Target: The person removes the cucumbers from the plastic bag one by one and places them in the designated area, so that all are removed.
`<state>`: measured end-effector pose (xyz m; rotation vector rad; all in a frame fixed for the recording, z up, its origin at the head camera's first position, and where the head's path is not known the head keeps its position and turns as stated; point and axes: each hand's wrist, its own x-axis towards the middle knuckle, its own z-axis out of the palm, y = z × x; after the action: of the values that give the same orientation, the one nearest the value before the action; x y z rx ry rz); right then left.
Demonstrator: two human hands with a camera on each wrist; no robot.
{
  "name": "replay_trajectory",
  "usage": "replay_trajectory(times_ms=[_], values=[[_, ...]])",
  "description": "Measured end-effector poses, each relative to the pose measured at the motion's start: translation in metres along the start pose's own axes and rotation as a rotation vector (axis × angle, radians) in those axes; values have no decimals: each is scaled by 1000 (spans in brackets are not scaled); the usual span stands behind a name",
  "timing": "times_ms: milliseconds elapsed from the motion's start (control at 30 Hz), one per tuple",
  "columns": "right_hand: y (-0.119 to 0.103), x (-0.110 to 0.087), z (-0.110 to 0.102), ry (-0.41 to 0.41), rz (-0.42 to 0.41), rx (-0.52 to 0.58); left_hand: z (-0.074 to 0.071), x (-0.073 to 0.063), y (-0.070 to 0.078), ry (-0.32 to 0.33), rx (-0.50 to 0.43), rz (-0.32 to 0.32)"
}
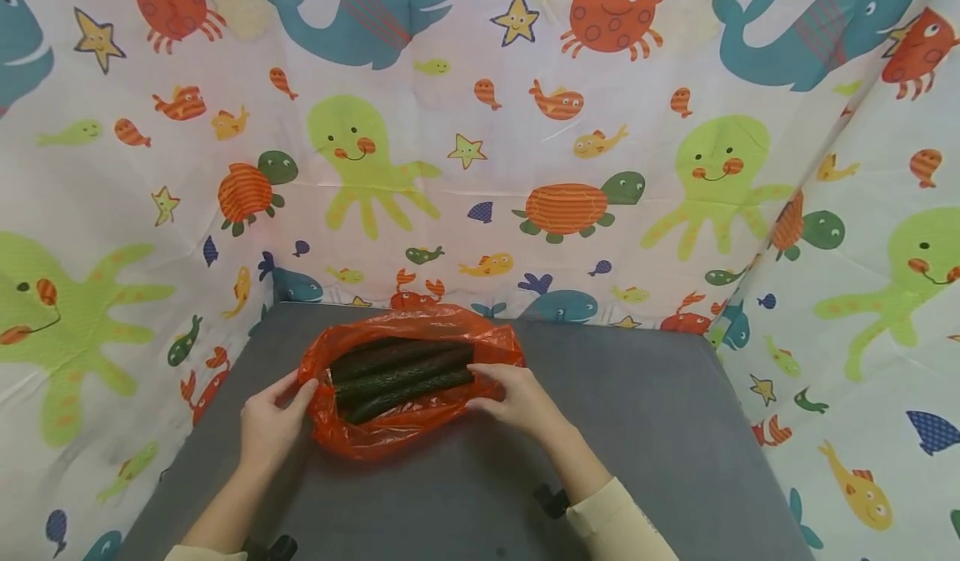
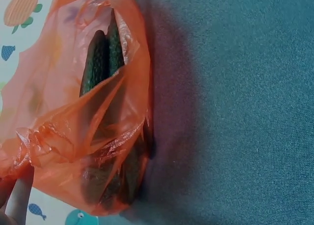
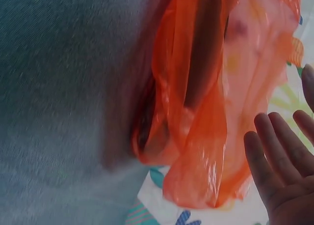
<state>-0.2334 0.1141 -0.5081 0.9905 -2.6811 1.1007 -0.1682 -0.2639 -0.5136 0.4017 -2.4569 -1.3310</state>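
An orange-red plastic bag (image 1: 352,443) lies on the grey tabletop with its mouth spread wide. Several dark green cucumbers (image 1: 401,378) lie side by side inside it, and two of their ends poke past the film in the left wrist view. My left hand (image 1: 272,423) pinches the bag's left rim between thumb and fingers; that film looks bunched up in the left wrist view. At the bag's right side is my right hand (image 1: 521,401), its thumb apart from the fingers. The right wrist view shows this hand's fingers (image 3: 282,146) loosely extended beside the film.
The grey table (image 1: 615,428) extends to the right of the bag and toward me. A white curtain (image 1: 465,202) printed with sea animals stands along the back and both sides, close behind the bag.
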Motion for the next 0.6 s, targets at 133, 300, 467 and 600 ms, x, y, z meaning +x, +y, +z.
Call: replay_trajectory(times_ms=[133,300,467,600], values=[[-4,10,11,-20,10,10,2,0,-1,28,0,9],[-13,26,26,-65,13,33,4,-1,-3,55,12,-1],[-19,44,40,-80,14,51,5,-1,0,43,4,-4],[-18,55,53,-66,27,50,6,-2,2,30,1,-10]])
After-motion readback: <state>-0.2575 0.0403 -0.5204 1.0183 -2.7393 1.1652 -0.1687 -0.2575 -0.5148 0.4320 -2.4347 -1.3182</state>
